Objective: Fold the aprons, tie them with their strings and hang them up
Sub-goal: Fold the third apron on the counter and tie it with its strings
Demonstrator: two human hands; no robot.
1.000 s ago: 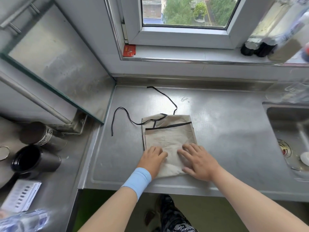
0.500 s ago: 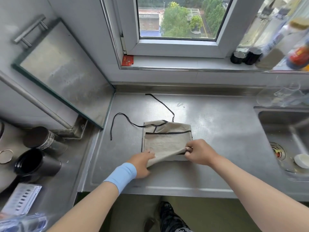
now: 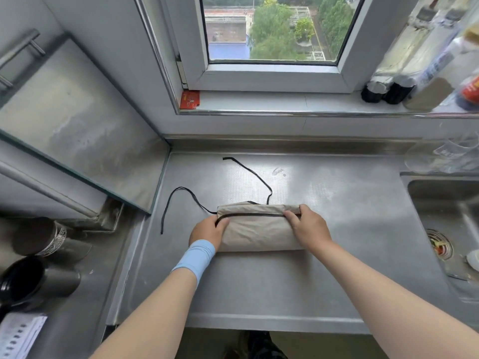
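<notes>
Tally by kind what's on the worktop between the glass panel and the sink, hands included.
Folded beige apron: 1
Loose black strings: 2, left string, far string
Hands gripping the apron: 2, left hand, right hand
Total: 5

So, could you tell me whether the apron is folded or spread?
Folded: the apron lies doubled into a narrow band on the counter.

Folded apron (image 3: 259, 230) on counter (image 3: 259, 286), sink (image 3: 445, 229) right, cups (image 3: 39, 260) left.
</notes>
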